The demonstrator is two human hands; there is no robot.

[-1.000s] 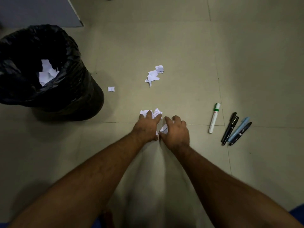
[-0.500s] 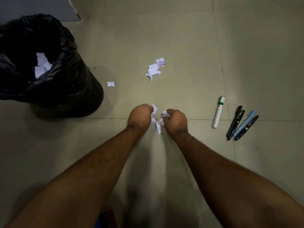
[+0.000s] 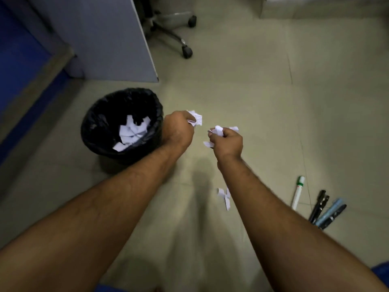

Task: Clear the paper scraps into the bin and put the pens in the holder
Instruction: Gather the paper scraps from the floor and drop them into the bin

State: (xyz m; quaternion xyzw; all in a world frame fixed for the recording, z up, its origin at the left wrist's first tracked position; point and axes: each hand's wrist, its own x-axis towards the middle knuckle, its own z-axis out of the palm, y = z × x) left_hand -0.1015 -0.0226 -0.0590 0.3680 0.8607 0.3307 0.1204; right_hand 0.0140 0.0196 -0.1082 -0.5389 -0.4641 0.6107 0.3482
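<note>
My left hand [image 3: 179,129] is closed around white paper scraps [image 3: 195,119], right beside the right rim of the bin. My right hand [image 3: 228,142] is a little further right, also closed on crumpled scraps [image 3: 217,130]. The round bin [image 3: 99,114] has a black liner and holds several white scraps. A couple of scraps [image 3: 224,196] lie on the floor beside my right forearm. At the lower right lie a white marker with a green cap [image 3: 297,192], two black pens [image 3: 319,206] and a light blue pen [image 3: 329,211]. No pen holder is in view.
A grey panel [image 3: 109,39] stands behind the bin. The wheeled base of an office chair [image 3: 181,36] is at the top centre. A blue surface [image 3: 19,60] runs along the left. The floor is pale tile.
Both hands have lifted off the floor with scraps in them and moved toward the bin. My head has tilted up, so the panel and chair base have come into view.
</note>
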